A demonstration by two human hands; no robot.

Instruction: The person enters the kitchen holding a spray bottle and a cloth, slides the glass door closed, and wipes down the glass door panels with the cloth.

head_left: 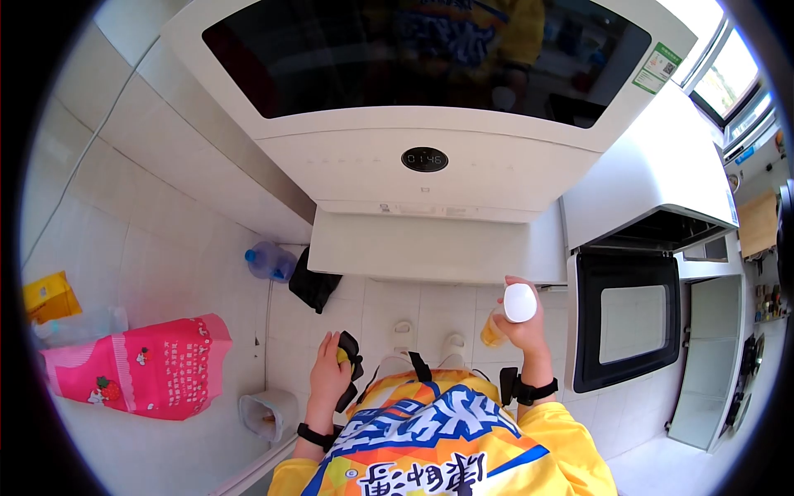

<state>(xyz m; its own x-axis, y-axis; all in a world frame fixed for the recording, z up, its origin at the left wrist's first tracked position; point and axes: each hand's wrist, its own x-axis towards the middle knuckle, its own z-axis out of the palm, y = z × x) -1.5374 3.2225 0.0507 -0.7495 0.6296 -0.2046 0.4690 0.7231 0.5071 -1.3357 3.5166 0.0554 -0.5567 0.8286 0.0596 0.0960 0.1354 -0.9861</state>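
My right hand [524, 329] is wrapped round a bottle with a broad white cap [519, 302]; an orange-yellow part of the bottle [493, 332] shows below the fingers. It is held over the floor, left of the open microwave door [632, 319]. My left hand [329, 374] is closed at the left of my body, with a small yellow-green patch [341, 355] showing at its fingers. Black strap-like pieces [351, 364] lie against that hand, and what it grips is mostly hidden. Both wrists wear black bands.
Ahead stands a white appliance [424, 186] with a dark window and a lit display, on a white cabinet [430, 246]. At left are a pink bag [169, 368], a bin [269, 416], a large plastic bottle [271, 262] and a black bag [313, 285]. Shelves [705, 364] stand at right.
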